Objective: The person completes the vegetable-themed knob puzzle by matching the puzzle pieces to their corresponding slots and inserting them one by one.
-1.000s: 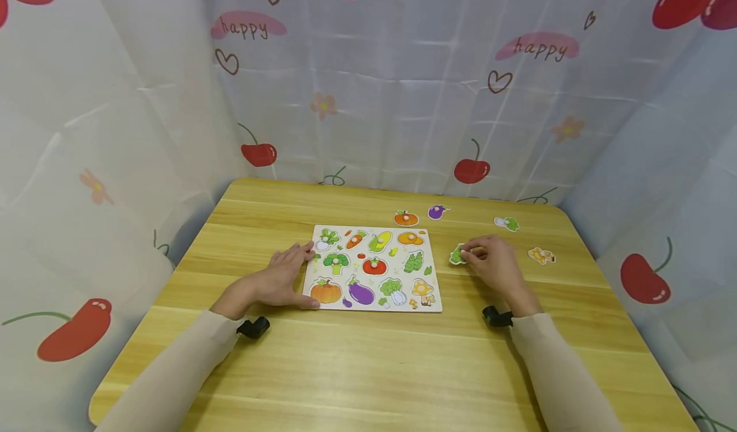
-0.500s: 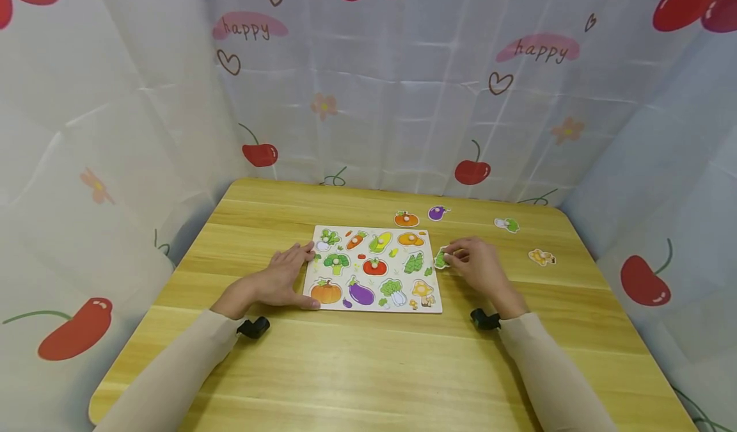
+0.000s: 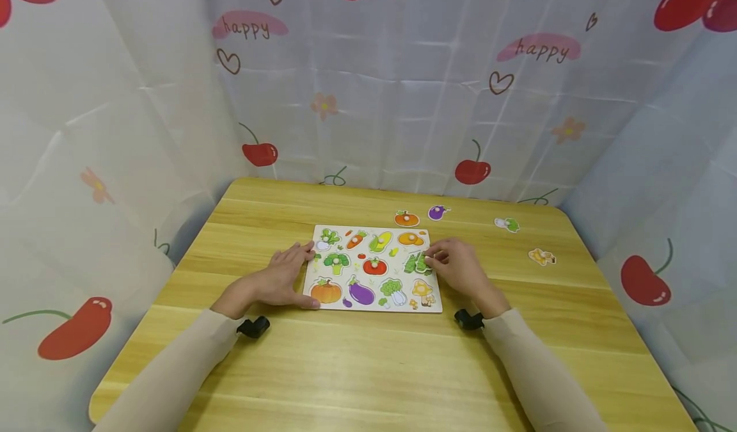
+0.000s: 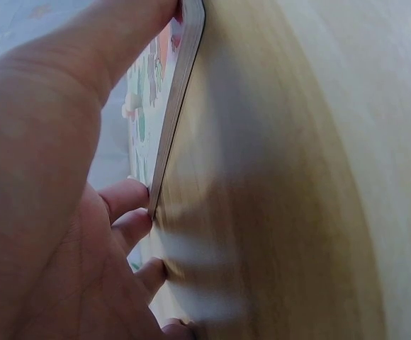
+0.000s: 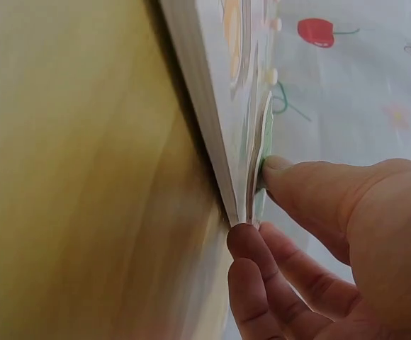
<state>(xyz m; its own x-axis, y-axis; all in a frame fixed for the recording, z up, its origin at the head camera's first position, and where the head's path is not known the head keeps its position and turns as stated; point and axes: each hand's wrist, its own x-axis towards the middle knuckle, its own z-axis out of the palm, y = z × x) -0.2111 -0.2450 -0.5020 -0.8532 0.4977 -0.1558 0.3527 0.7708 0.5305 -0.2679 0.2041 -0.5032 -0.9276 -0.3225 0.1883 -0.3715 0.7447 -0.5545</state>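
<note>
A white puzzle board (image 3: pixel 435 304) with printed vegetables lies on the table in the head view. My left hand (image 3: pixel 277 281) rests along its left side, fingers spread, the thumb on the lower left corner and fingertips against the edge. My right hand (image 3: pixel 460 268) pinches a green vegetable puzzle piece (image 3: pixel 424 264) over the green pod-like picture at the board's right side. In the right wrist view this piece (image 5: pixel 267 131) stands slightly off the board's surface, with the thumb on its knob side. Knobbed pieces such as the tomato (image 3: pixel 375 266) and broccoli (image 3: pixel 336 263) sit in the board.
Behind the board lie a pumpkin piece (image 3: pixel 406 219) and an eggplant piece (image 3: pixel 438 212). Farther right are a bok choy piece (image 3: pixel 507 224) and a mushroom piece (image 3: pixel 542 256). A printed curtain (image 3: pixel 368 131) surrounds the wooden table (image 3: pixel 368 368).
My right hand has moved left with the green vegetable puzzle piece, from the table beside the board to over its right side. The left hand has stayed in place.
</note>
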